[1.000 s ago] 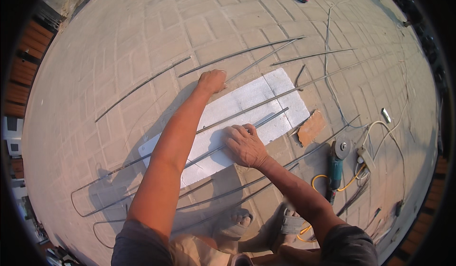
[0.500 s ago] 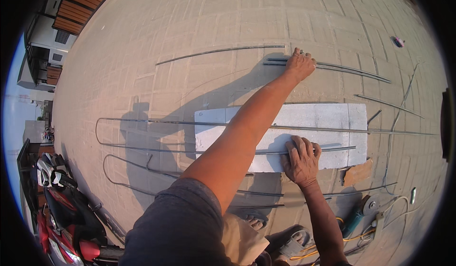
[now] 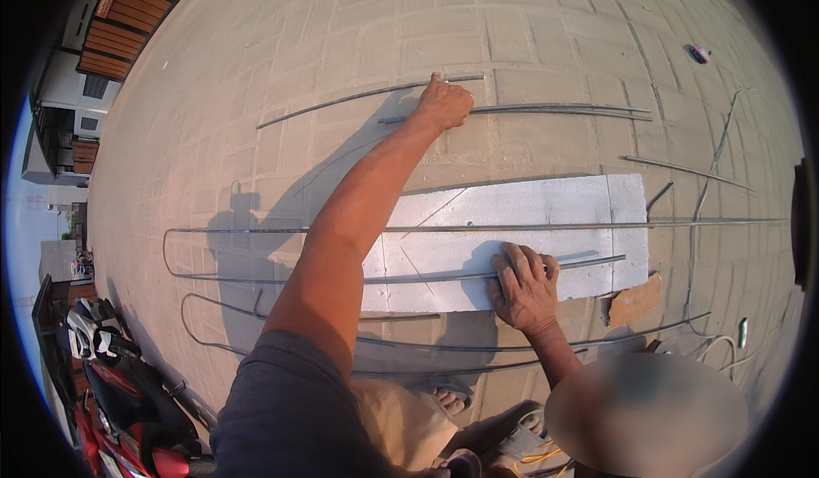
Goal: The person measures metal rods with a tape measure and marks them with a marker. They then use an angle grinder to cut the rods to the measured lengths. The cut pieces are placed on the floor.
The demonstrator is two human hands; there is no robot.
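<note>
My left hand reaches far out over the paving, its fingers closed around thin straight steel rods lying side by side. Just beyond it lies a single straight rod. Across a white foam-like board runs a long steel rod bent into a U, its loop at the left. My right hand rests on the board with curled fingers over the U's nearer leg. Its fingertips bend down past the rod, and the palm hides part of it.
Another hooked rod lies nearer, with more rods by the board. A short rod, a cable and a cardboard scrap are at the right. A motorcycle stands lower left. A blurred patch covers the lower right.
My left hand has moved left, and the straight rods have slid left with it. The right hand stays on the U-shaped rod. The view has shifted slightly; a blur now hides the angle grinder.
</note>
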